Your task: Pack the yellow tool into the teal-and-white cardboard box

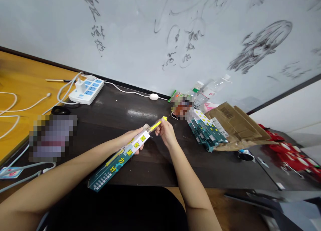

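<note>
Packaging in hand: a long teal box (117, 164) with yellow characters on a white label, held slantwise over the near edge of the dark table (140, 170). The left hand (136, 137) wraps the box's upper end, fingers curled round it and pressed against the card. The right hand (166, 130) pinches the tip of a yellow rod (157, 124) that protrudes from the box's open top, thumb and forefinger closed on it, the other fingers tucked in.

Surroundings: a stack of matching teal boxes (205, 132) lies to the right, touching flattened brown cardboard (238, 124). A clear plastic bottle (209, 89) lies on its side near the whiteboard (160, 30). A white power strip (87, 90) with trailing cables sits at the far left, and red items (288, 154) lie at the far right.

Risks, as judged: the pinch sits at the very tip of the rod, so a slip of the fingers could drop it or let it jerk free. The box's lower end hangs unsupported past the table edge; a loosened left grip could let it fall to the floor. A pull out of line with the box could snag the contents or tear the flap.
</note>
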Motion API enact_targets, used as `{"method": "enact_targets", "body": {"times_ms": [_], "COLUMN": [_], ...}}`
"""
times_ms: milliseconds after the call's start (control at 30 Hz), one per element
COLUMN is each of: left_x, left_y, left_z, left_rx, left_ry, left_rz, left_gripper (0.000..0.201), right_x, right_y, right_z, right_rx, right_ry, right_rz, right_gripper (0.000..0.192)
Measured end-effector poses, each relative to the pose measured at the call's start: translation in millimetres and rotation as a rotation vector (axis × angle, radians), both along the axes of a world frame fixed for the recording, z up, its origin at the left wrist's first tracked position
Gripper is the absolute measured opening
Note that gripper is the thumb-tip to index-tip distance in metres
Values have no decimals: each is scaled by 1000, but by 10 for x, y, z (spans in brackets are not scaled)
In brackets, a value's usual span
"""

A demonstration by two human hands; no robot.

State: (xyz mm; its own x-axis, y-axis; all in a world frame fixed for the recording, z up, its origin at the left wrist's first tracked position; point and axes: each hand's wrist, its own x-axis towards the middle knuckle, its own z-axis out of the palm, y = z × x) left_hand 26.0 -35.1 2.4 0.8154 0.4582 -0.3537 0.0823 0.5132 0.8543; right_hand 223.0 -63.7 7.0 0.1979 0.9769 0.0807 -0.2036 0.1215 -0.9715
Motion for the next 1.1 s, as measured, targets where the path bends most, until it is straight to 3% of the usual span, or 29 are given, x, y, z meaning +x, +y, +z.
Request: {"method": "enact_targets", "body": {"times_ms": [267,500,833,1100], "left_x": [-1,-1,5,4], "left_y": [-10,-29,10,6], "left_z": [-29,-5,-41,-33], "left_rx": [35,53,18,9], "left_ry": [-24,-65,-80,-99], "left_rz": [0,62,34,71], "left_gripper": [62,63,61,64], "right_x": [86,-84,-168,-127], "right_y": [14,-35,-72,-60], "right_z": [11,-91,-6,-106], "right_rx": [-5,72,48,167], "right_ry": [61,-190,-62,-290], "right_rz": [82,219,130,238], "right_gripper": [38,31,37,30]}}
